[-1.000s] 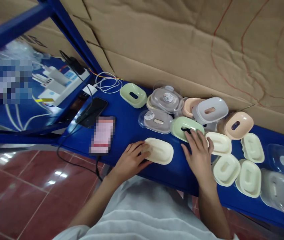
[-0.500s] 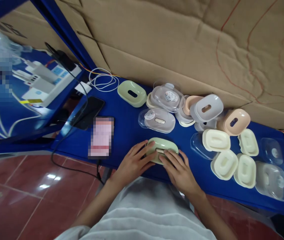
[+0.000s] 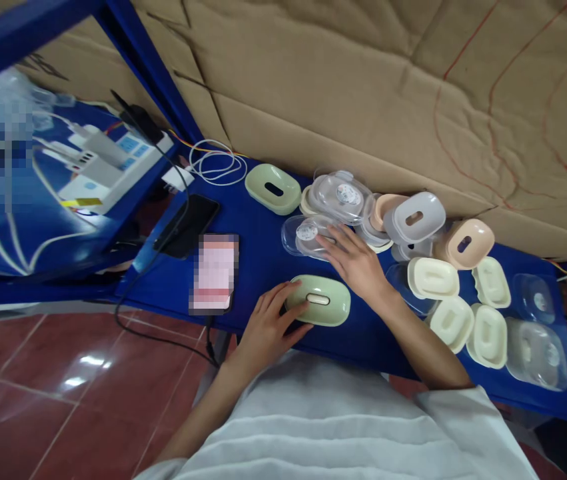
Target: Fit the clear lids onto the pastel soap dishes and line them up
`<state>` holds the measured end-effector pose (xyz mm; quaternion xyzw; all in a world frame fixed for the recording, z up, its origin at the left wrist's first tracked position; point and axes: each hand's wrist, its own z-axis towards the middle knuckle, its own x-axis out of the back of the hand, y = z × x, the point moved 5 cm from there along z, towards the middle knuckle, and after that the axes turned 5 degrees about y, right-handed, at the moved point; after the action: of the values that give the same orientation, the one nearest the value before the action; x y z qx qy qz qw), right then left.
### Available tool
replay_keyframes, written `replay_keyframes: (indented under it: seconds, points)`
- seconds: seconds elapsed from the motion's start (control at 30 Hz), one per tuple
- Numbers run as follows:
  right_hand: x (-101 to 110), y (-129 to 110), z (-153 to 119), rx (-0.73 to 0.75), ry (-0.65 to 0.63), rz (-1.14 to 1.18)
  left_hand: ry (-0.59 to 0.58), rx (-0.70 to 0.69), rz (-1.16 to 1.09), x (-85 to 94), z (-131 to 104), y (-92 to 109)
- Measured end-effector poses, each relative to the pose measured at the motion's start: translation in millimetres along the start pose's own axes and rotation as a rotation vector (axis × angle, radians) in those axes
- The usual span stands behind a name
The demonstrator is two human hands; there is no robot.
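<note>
A pale green soap dish [image 3: 330, 313] with a cream piece in its middle slot lies on the blue table in front of me. My left hand [image 3: 273, 323] grips its left end, thumb and fingers on the rim and near the slot. Beyond it lies a grey soap dish under a clear lid [image 3: 293, 237] with a round white sticker. My right hand [image 3: 356, 263] reaches over this lidded dish with fingers stretched out. Its fingertips are at the lid by the sticker; whether they press on it I cannot tell. That hand covers most of the grey dish.
Another green dish [image 3: 263, 193] stands at the back, beside stacked lidded dishes [image 3: 336, 193]. Grey [image 3: 426, 223] and peach dishes [image 3: 478, 243] and several cream inserts [image 3: 433, 279] lie to the right. Phones [image 3: 193, 223], cables and a power strip [image 3: 128, 173] are left; cardboard [image 3: 338, 87] walls the back.
My right hand has let go of the green dish and moved up to the clear-lidded grey dish. My left hand stays on the green dish. The view has shifted slightly.
</note>
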<state>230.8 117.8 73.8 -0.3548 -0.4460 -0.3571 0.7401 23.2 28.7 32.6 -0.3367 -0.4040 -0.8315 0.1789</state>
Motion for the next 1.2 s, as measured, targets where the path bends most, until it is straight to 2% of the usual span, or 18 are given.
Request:
replay_keyframes:
  seconds: [0.1, 0.17, 0.27, 0.37, 0.47, 0.63, 0.73, 0.83, 0.97, 1.2]
  points:
    - [9.1, -4.7, -17.8, -0.059, 0.105, 0.083, 0.034, 0.058, -0.020, -0.2, -1.2, -2.8]
    - [10.1, -10.1, -24.3, -0.043, 0.051, 0.063, 0.032, 0.082, -0.025, -1.2, -0.7, -5.1]
    - [2.7, -13.1, -19.5, 0.003, -0.057, 0.026, 0.029, 0.065, -0.027, -1.5, 1.8, -6.6]
    - [-4.2, -3.3, -8.9, -0.055, -0.039, 0.071, 0.040, 0.043, -0.029, -0.6, 3.6, -6.2]
    - [-4.2, 5.5, -9.3, -0.103, 0.003, 0.164, 0.048, 0.057, -0.047, -0.3, 2.9, -5.9]
    - [15.8, -2.9, -46.4, -0.050, 0.077, 0.260, 0.085, 0.125, -0.137, 0.8, 0.2, -11.0]
    - [21.9, -15.4, -77.4, -0.050, 0.053, 0.277, 0.097, 0.187, -0.207, 0.7, 1.1, -17.1]
    - [17.8, -26.2, -98.5, -0.050, -0.005, 0.267, 0.064, 0.184, -0.222, -0.7, 5.1, -18.5]
    - [9.7, -31.9, -112.5, 0.017, -0.046, 0.214, -0.049, 0.138, -0.179, -3.9, 10.1, -14.5]
    - [4.4, -34.8, -135.9, 0.059, 0.050, 0.120, -0.071, 0.050, -0.176, -6.8, 5.4, -9.2]
